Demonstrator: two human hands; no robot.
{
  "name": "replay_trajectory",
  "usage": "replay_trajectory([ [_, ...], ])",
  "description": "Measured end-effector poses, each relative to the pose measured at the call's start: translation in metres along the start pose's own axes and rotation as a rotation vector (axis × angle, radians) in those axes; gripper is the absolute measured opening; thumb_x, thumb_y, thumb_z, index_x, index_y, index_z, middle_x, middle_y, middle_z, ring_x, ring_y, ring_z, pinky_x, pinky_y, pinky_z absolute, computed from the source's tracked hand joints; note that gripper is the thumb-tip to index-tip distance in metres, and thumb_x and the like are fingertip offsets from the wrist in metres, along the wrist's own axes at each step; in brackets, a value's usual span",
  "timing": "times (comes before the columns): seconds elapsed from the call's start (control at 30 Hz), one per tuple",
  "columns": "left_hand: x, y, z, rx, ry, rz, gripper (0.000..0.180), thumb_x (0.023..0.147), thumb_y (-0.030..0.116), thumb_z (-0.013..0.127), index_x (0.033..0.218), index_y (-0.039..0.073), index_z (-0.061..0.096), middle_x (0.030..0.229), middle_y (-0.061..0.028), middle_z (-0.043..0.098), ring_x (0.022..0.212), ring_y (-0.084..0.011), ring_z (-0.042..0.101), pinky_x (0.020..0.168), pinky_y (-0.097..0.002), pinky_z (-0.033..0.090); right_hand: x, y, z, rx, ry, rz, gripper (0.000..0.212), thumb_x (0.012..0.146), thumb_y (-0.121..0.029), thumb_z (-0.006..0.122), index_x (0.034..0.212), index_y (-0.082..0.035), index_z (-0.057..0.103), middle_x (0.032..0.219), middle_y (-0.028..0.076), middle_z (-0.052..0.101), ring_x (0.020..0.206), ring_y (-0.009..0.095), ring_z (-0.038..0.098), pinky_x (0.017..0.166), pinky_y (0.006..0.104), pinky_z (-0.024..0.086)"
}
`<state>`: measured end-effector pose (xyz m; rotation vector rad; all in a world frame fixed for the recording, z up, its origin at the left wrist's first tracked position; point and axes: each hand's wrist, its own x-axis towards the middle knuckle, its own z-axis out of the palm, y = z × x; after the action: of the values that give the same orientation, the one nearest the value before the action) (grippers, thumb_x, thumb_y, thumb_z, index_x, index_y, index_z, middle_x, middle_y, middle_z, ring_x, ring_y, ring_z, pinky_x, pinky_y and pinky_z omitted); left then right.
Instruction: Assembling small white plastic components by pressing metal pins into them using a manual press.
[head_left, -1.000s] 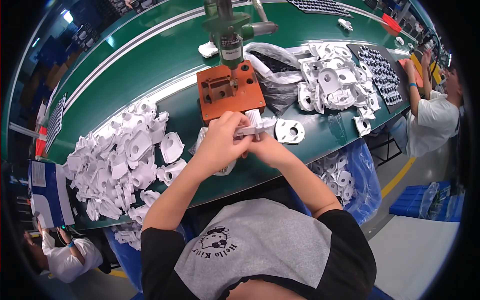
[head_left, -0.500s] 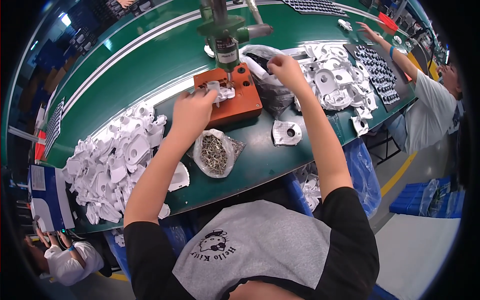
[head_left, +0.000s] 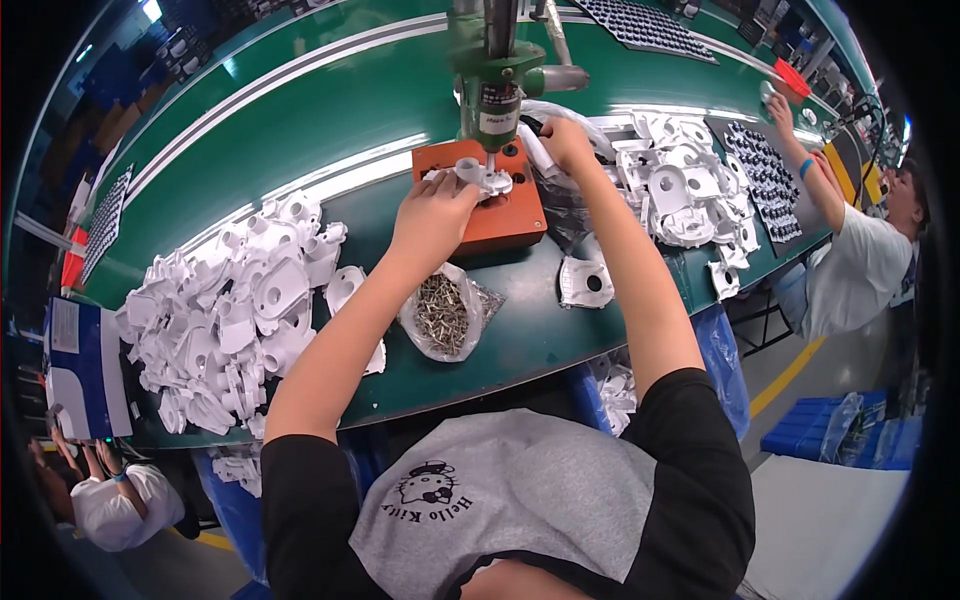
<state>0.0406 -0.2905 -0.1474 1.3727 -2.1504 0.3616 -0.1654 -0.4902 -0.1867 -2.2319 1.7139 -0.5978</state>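
Note:
My left hand (head_left: 437,208) is closed on a white plastic part (head_left: 467,170) with a round collar, which sits on an orange fixture block (head_left: 500,222). Above it stands a green press (head_left: 496,100), its thin tip (head_left: 491,162) over the part. My right hand (head_left: 566,146) is closed right of the press, beside a white tube-like piece (head_left: 537,152) and a dark object. Whatever its fingers grip is partly hidden. In front of the block, an open clear bag (head_left: 436,345) holds many small metal screws or pins. A single white housing (head_left: 585,284) lies right of it.
White housings are heaped at left (head_left: 225,320) and right (head_left: 680,190). A tray of dark parts (head_left: 765,180) lies beyond the right heap, near a co-worker (head_left: 850,250). Blue-lined bins (head_left: 725,365) stand below the table's front edge. At far left is a box (head_left: 85,370).
The view has shifted, so the bench appears farther right. My right hand has moved closer to the press. My left hand stays at the part. The co-worker's hand has reached a pale object near the red bin.

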Motion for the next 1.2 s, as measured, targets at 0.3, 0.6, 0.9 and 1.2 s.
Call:
replay_trajectory([
  [0.3, -0.002, 0.001, 0.003, -0.056, 0.088, -0.016, 0.006, 0.079, 0.01, 0.056, 0.081, 0.004, 0.057, 0.099, -0.0196, 0.063, 0.095, -0.033, 0.062, 0.089, -0.0402, 0.047, 0.003, 0.021, 0.009, 0.089, 0.048, -0.084, 0.016, 0.069, -0.019, 0.064, 0.078, -0.008, 0.072, 0.079, 0.014, 0.068, 0.077, 0.031, 0.065, 0.073, 0.0378, 0.05],
  [0.6, -0.009, 0.006, 0.012, -0.066, 0.04, -0.073, 0.015, 0.08, 0.02, 0.063, 0.081, 0.005, 0.058, 0.102, -0.0168, 0.062, 0.093, -0.0353, 0.061, 0.079, -0.0426, 0.05, 0.01, 0.017, 0.007, 0.017, 0.013, -0.089, 0.018, 0.072, -0.014, 0.061, 0.085, -0.004, 0.068, 0.087, 0.018, 0.067, 0.084, 0.034, 0.063, 0.076, 0.0386, 0.049],
  [0.9, -0.016, 0.016, 0.005, 0.046, -0.012, 0.003, 0.057, 0.064, 0.05, 0.074, 0.098, 0.006, 0.058, 0.112, -0.0302, 0.055, 0.111, -0.0427, 0.053, 0.092, -0.0466, 0.044, 0.006, 0.019, -0.004, 0.024, 0.055, -0.14, 0.031, 0.072, -0.011, 0.057, 0.1, -0.005, 0.068, 0.092, 0.021, 0.066, 0.084, 0.036, 0.064, 0.08, 0.0399, 0.05],
  [1.2, -0.019, 0.008, 0.006, 0.082, -0.021, 0.005, 0.06, 0.062, 0.052, 0.073, 0.099, 0.007, 0.057, 0.115, -0.0272, 0.054, 0.109, -0.0403, 0.055, 0.09, -0.0448, 0.046, -0.074, -0.057, -0.033, 0.511, 0.204, -0.349, 0.019, 0.077, -0.004, 0.061, 0.095, 0.002, 0.063, 0.083, 0.012, 0.066, 0.073, 0.022, 0.063, 0.068, 0.03, 0.05],
])
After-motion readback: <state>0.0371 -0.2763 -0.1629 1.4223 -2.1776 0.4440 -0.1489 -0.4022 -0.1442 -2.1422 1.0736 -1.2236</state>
